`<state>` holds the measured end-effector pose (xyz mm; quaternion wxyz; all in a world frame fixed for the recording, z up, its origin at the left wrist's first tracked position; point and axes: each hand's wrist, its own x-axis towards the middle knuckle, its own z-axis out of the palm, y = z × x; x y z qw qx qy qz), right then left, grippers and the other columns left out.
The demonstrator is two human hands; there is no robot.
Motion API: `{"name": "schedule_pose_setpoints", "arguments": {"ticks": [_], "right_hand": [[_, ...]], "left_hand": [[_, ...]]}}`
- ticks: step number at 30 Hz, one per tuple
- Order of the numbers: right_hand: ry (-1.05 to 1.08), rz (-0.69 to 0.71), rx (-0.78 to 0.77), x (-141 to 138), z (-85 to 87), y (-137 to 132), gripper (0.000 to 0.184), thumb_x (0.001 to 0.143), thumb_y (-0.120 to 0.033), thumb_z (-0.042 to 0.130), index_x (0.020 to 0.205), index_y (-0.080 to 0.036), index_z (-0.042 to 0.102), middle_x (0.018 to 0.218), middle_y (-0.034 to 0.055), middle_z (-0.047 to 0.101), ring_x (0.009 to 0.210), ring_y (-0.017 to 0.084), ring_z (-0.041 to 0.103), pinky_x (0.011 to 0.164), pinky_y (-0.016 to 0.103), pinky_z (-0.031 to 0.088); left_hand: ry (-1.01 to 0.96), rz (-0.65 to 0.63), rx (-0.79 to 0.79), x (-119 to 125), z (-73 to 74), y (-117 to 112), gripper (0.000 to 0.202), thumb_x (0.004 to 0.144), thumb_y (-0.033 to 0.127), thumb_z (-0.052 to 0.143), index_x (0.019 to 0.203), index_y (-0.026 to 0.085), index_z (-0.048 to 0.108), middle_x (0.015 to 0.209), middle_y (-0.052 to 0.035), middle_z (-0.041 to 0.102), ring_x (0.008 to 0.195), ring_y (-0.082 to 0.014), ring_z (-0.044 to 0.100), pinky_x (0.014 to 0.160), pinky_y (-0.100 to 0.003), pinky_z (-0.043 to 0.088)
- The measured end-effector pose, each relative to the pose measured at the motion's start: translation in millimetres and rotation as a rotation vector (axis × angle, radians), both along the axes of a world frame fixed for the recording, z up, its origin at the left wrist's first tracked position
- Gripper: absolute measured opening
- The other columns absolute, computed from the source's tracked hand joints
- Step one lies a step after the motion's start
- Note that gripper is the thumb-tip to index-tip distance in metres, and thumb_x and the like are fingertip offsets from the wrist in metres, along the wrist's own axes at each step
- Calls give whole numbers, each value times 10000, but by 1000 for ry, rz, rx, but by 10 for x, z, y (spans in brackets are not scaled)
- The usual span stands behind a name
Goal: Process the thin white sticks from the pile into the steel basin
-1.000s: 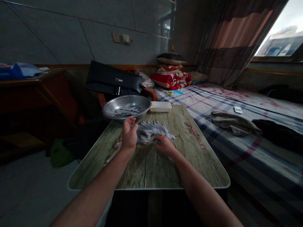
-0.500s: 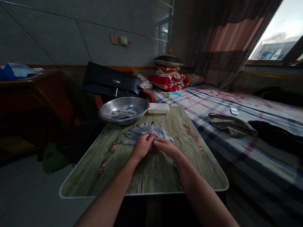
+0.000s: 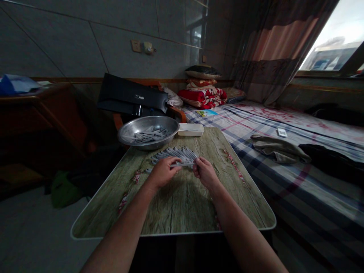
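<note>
**2-handed work, up close**

The right hand [image 3: 205,173] is nearly closed, pinching 1 slim grey tube [image 3: 182,165] at its end between thumb and fingers. The half-closed left hand [image 3: 163,173] reaches the tube's other end, but I cannot tell whether it grips. The tube sits just in front of a fanned pile of like tubes [image 3: 173,154] on a wood-print table [image 3: 182,204] — more tubes [image 3: 150,135] lie in a steel basin [image 3: 133,127], beside a white tray [image 3: 191,129].

Pale grey tubes [image 3: 173,153], green wood-grain tabletop [image 3: 182,204]
</note>
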<state>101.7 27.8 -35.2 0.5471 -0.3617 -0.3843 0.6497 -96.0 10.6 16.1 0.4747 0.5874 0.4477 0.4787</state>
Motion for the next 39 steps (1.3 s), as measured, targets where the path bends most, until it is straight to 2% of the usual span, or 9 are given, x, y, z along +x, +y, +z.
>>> {"name": "schedule_pose_setpoints", "arguments": {"ticks": [3,6,8,12,17,22,31,34,39], "right_hand": [[177,-60,-60,15,-9,39,357,728,-452,791,868,-204,575,617,-34,568,464,91,456,410,194,290],[194,4,-59,-26,-37,24,370,744,-474,791,900,-203,593,657,-10,627,481,101,503,431,207,356],[105,91,-30,-69,-71,-6,396,773,-540,754,907,-199,602,656,0,651,461,105,514,417,210,360],[-120,205,-52,-112,-153,-36,484,840,-667,607,867,-184,610,615,21,660,401,103,495,361,204,295],[-233,135,-102,-100,-198,-9,551,828,-722,554,664,-198,509,529,-14,548,371,77,414,340,200,228],[-178,153,-108,-112,-182,-9,544,784,-703,623,635,-215,433,490,-66,422,368,51,301,353,197,167],[-44,105,-104,-136,-154,-20,392,718,-496,755,830,-228,492,680,-61,564,423,61,391,342,166,184],[-32,88,-175,-137,-180,1,410,781,-600,659,834,-227,498,670,-46,568,401,67,381,333,172,178],[-165,133,-124,-135,-201,2,510,821,-673,601,654,-219,440,519,-69,387,368,51,275,339,191,152]], "left_hand": [[-331,108,-63,21,22,-3,416,652,125,855,1040,218,739,858,-12,702,790,-159,650,720,-238,491],[-508,78,-214,254,-95,-36,389,638,156,882,992,160,719,872,-30,714,768,-134,649,696,-218,487],[-538,60,-263,434,-205,-46,334,683,272,876,948,149,713,803,-27,704,699,-126,633,670,-227,494],[-600,248,-228,557,-359,16,372,681,457,863,808,158,680,859,-34,717,701,-127,637,606,-221,504],[-658,255,-291,394,-506,115,421,626,468,895,795,159,663,876,-48,745,738,-153,683,648,-262,556],[-647,187,-282,370,-645,135,443,586,443,927,829,160,687,866,-51,764,759,-170,715,686,-277,582],[-659,179,-246,384,-730,171,389,659,420,896,835,152,676,858,-48,770,729,-171,730,713,-295,600],[-663,174,-246,387,-736,165,392,649,421,902,822,152,675,850,-45,769,728,-172,730,698,-289,600],[-653,191,-245,403,-716,149,436,593,431,927,818,157,672,855,-46,769,758,-174,724,676,-270,586]]}}
